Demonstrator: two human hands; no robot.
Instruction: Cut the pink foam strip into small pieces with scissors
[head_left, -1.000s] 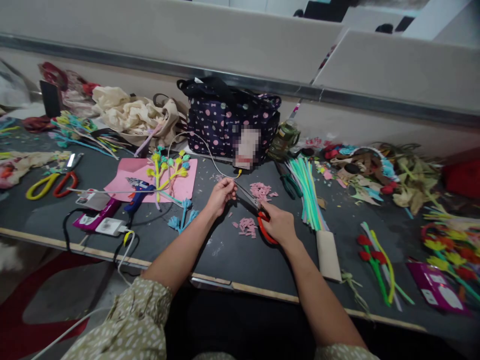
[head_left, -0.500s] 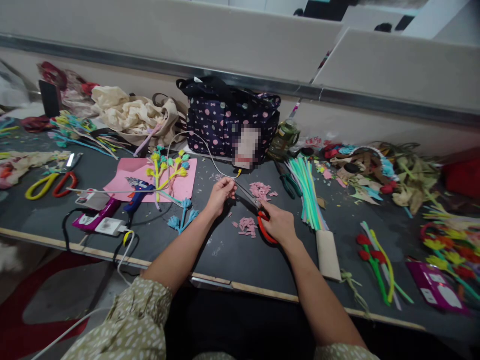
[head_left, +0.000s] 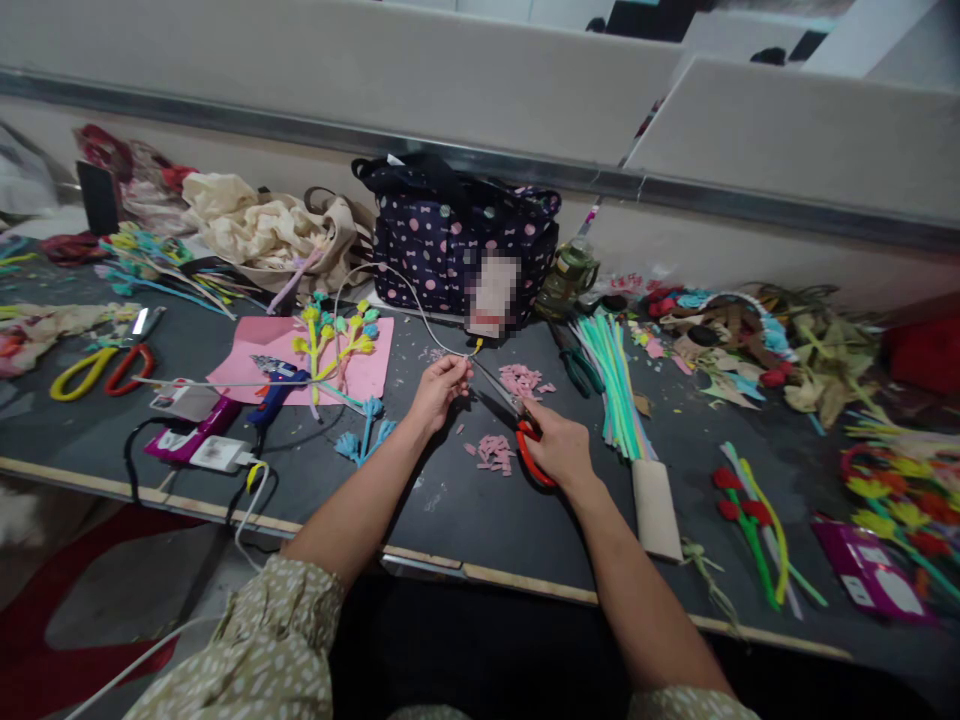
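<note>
My right hand (head_left: 559, 447) grips red-handled scissors (head_left: 517, 425) over the dark table (head_left: 465, 500), blades pointing up-left toward my left hand. My left hand (head_left: 441, 388) is pinched shut on something small that I cannot make out, right at the blade tips. Small pink cut pieces (head_left: 495, 452) lie in a pile between my hands, and a second pink pile (head_left: 523, 380) lies just beyond the scissors. A white cable with a yellow end (head_left: 477, 347) runs close to my left fingers.
A polka-dot bag (head_left: 465, 245) stands behind my hands. Green pipe cleaners (head_left: 611, 375) and a cardboard tube (head_left: 656, 510) lie to the right. To the left are pink paper (head_left: 259, 350), a blue glue gun (head_left: 276, 392), chargers (head_left: 191, 445) and yellow-red scissors (head_left: 97, 365).
Both hands stay almost still; the scissors' blades have shifted very slightly near my left fingers.
</note>
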